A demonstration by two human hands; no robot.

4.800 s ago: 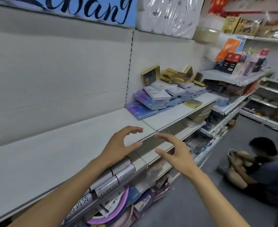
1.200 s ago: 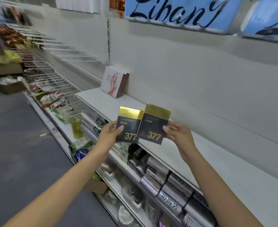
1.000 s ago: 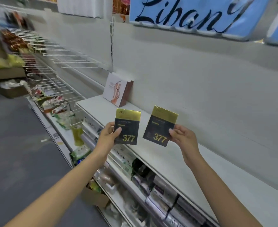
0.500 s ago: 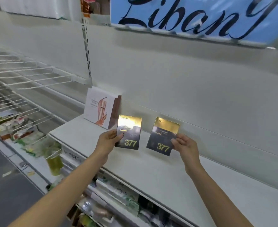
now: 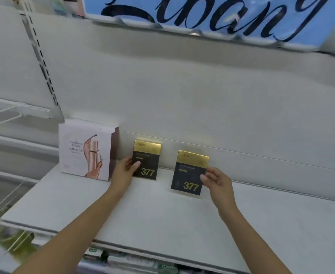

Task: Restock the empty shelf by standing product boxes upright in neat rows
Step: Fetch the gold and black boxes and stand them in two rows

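Note:
Two black boxes with gold tops and "377" printed on them stand upright on the white shelf point(image 5: 152, 214). My left hand point(image 5: 124, 171) grips the left box point(image 5: 147, 158) by its left edge, close to the back wall. My right hand point(image 5: 215, 179) pinches the right box point(image 5: 191, 172) at its right edge; this box sits slightly further forward and tilts a little. A gap separates the two boxes.
A white box with a rose-gold bottle picture point(image 5: 86, 149) stands at the shelf's left end, just left of my left hand. Wire shelves point(image 5: 2, 115) lie further left. A blue sign point(image 5: 212, 18) hangs overhead. Lower shelves with products point(image 5: 133, 262) show below.
Both hands have carried the boxes down and toward the back wall. The boxes now stand with their bottoms on the shelf, and the view has come closer.

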